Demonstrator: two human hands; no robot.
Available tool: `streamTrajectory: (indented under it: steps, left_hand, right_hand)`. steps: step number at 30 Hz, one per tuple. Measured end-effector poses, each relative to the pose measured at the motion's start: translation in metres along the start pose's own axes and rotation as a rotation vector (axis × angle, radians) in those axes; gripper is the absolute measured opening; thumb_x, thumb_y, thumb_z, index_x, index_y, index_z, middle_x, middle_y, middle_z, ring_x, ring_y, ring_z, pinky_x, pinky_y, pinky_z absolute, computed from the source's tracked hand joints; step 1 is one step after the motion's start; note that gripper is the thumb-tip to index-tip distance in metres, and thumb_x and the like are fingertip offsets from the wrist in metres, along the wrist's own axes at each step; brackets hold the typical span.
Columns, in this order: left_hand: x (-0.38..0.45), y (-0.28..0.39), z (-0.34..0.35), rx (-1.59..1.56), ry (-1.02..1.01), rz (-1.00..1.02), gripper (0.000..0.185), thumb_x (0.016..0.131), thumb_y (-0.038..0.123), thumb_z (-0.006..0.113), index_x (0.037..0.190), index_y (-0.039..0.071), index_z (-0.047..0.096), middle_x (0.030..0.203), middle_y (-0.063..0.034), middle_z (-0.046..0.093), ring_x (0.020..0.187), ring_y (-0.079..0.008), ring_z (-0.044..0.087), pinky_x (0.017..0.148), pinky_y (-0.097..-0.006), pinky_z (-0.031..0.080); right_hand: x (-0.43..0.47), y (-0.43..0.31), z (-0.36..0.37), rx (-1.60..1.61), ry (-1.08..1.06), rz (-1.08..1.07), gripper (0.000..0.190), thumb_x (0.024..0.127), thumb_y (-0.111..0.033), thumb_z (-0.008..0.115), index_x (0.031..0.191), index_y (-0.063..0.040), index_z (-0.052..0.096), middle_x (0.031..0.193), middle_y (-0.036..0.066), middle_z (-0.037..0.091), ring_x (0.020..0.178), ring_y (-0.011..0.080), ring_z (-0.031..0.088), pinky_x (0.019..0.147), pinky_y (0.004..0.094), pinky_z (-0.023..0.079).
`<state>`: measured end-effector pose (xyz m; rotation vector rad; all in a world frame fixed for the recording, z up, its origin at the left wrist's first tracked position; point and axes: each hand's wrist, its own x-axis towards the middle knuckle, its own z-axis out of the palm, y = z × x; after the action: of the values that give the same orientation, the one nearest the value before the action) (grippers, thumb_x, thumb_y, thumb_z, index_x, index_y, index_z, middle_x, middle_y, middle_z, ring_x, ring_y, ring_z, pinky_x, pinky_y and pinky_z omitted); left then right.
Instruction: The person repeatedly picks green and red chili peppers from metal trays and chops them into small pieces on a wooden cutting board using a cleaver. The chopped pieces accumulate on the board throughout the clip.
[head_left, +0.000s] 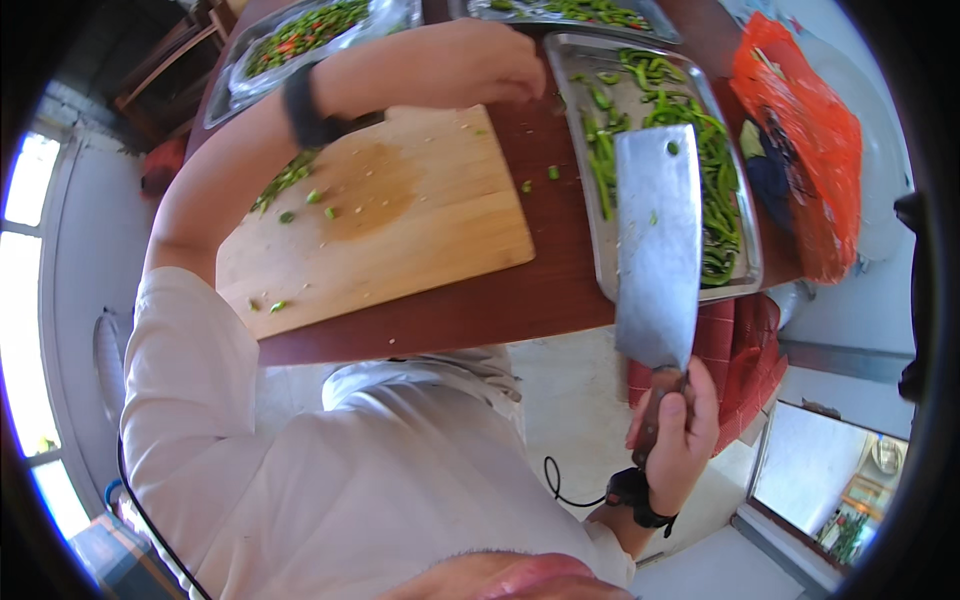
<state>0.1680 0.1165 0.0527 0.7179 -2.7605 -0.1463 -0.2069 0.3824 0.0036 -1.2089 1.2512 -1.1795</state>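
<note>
My right hand (686, 427) grips the dark wooden handle of a cleaver (656, 240). The broad steel blade points away from me, in front of a metal tray (750, 289) of sliced green peppers (716, 187). A few green bits stick to the blade. My left hand (506, 67) reaches across beyond the wooden cutting board (420, 262), near the tray's left rim. Its fingers curl downward and blur, so what they hold, if anything, is hidden. Chopped green pieces (289, 180) lie at the board's left side, partly behind my forearm. A brown wet stain marks the board.
At the back left, a metal tray (217, 101) holds a plastic bag of chopped green and red peppers (311, 34). Another metal tray (667, 30) of cut peppers stands at the back. A red plastic bag (814, 150) lies right. Green scraps (553, 172) dot the table (450, 315).
</note>
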Motion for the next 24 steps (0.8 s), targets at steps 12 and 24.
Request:
streamTrajectory:
  steps: [12,24]
  left_hand:
    - [-0.174,0.09,0.002,0.082,-0.061,-0.209,0.019,0.099,0.013,0.061,0.116,0.014,0.069,0.117,-0.0077,0.062,0.116,-0.0296,0.058,0.101,-0.0398,0.047]
    - [-0.187,0.08,0.019,0.124,-0.044,-0.196,0.028,0.101,0.016,0.051,0.124,0.015,0.067,0.12,-0.0078,0.061,0.119,-0.0292,0.057,0.104,-0.0403,0.047]
  right_hand:
    - [0.052,-0.043,0.09,-0.321,-0.448,0.092,0.042,0.104,-0.013,0.068,0.144,-0.001,0.061,0.105,0.005,0.075,0.063,0.0032,0.053,0.054,0.0209,0.044]
    - [0.048,-0.071,0.12,-0.598,-0.524,0.039,0.04,0.104,-0.012,0.069,0.142,0.002,0.063,0.102,0.004,0.076,0.066,0.003,0.053,0.058,0.0217,0.046]
